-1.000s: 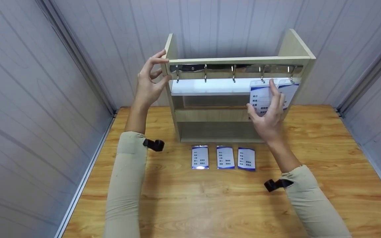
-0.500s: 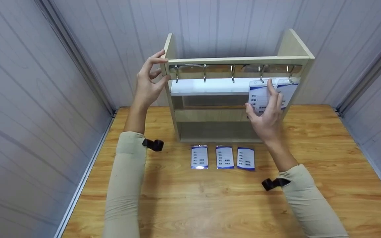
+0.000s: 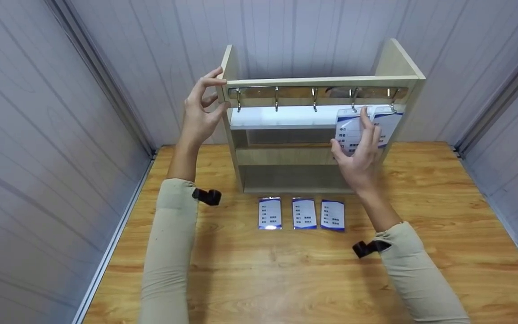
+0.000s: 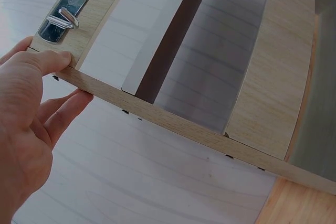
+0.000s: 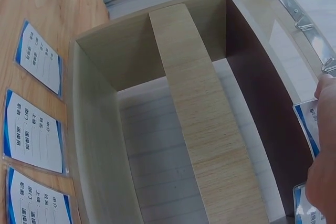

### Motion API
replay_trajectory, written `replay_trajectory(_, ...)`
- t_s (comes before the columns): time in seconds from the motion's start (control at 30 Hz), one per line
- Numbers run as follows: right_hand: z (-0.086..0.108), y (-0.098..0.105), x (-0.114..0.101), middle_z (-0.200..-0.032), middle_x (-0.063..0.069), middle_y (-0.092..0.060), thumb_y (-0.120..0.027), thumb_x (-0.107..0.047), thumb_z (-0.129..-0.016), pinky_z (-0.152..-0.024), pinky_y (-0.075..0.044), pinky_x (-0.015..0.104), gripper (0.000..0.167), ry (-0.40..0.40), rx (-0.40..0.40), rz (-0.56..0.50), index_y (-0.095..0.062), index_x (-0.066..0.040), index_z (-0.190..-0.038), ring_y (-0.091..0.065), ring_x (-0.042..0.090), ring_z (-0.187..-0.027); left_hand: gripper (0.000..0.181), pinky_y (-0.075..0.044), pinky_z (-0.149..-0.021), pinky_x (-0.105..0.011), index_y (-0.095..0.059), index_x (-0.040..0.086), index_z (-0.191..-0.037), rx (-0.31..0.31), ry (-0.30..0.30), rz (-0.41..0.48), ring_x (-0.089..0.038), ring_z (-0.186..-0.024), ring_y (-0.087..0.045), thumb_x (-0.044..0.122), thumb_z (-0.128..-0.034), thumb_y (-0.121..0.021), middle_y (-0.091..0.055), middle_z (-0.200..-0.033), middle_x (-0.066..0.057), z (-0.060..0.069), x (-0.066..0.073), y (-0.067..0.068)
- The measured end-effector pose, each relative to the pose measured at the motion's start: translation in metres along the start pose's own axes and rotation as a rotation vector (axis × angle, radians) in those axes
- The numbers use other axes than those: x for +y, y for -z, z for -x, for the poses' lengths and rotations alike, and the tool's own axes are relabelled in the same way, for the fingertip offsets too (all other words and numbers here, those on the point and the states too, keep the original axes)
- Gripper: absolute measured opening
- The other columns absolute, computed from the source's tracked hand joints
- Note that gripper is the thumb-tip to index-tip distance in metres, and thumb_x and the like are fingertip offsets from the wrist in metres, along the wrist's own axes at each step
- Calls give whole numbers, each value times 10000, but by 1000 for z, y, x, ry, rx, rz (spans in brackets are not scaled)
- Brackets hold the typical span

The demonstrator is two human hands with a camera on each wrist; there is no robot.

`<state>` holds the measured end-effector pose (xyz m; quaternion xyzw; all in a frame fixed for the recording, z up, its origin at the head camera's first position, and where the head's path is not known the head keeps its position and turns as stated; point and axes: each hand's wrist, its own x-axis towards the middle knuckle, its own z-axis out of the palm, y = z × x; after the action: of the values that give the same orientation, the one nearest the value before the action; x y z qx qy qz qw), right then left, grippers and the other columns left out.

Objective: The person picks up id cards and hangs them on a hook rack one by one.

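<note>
My left hand (image 3: 200,110) grips the upper left side board of the wooden shelf (image 3: 286,156), thumb at the front; the left wrist view shows its fingers around the board's edge. My right hand (image 3: 361,155) is at a badge card (image 3: 346,126) just below the fourth metal hook (image 3: 354,100), index finger near its top and thumb at its left edge. Another card (image 3: 389,120) hangs at the fifth hook (image 3: 392,101), partly behind the right hand. Whether the first card's hole is over its hook cannot be told.
Three cards lie in a row on the wooden table before the shelf: left (image 3: 270,213), middle (image 3: 304,213) and right (image 3: 332,215). Three hooks on the left of the metal strip (image 3: 295,92) hold nothing. A panelled wall (image 3: 313,36) stands behind the shelf.
The shelf, cards and both hands appear shifted slightly left in the head view. My right hand stays at the card below the fourth hook, and my left hand keeps its grip on the side board.
</note>
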<state>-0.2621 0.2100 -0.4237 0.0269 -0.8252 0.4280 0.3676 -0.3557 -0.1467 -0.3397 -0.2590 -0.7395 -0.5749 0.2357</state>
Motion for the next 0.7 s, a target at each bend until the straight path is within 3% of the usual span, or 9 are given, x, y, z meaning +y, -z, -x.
replay_trajectory(0.07,-1,-1,-1,-1357,253,-537,-838,-228,-981,-758,-559,282,915,-6,-8,11,-358,-72,-1745,-595,246,-980,410,-585,-1259,-521,-664,-25,-1359,1,0,-8,-306,-1607,-548,-127,-967,-727,-568,-1725,-128,0,0,1)
replay_trajectory(0.3,-7,-5,4,-1310,238,-488,-831,-172,-964,-920,-542,285,911,6,-10,-57,-371,-18,-1735,-492,132,-1074,406,-588,-1255,-512,-669,-21,-1349,8,9,1,-309,-1592,-560,-138,-964,-718,-575,-1718,-129,2,2,0)
replay_trajectory(0.7,-2,-6,8,-1339,235,-504,-858,-180,-971,-884,-570,305,914,-16,20,-61,-384,-114,-1749,-539,153,-1071,406,-596,-1247,-506,-664,-29,-1350,5,-1,10,-306,-1577,-576,-144,-962,-702,-572,-1718,-137,1,2,0)
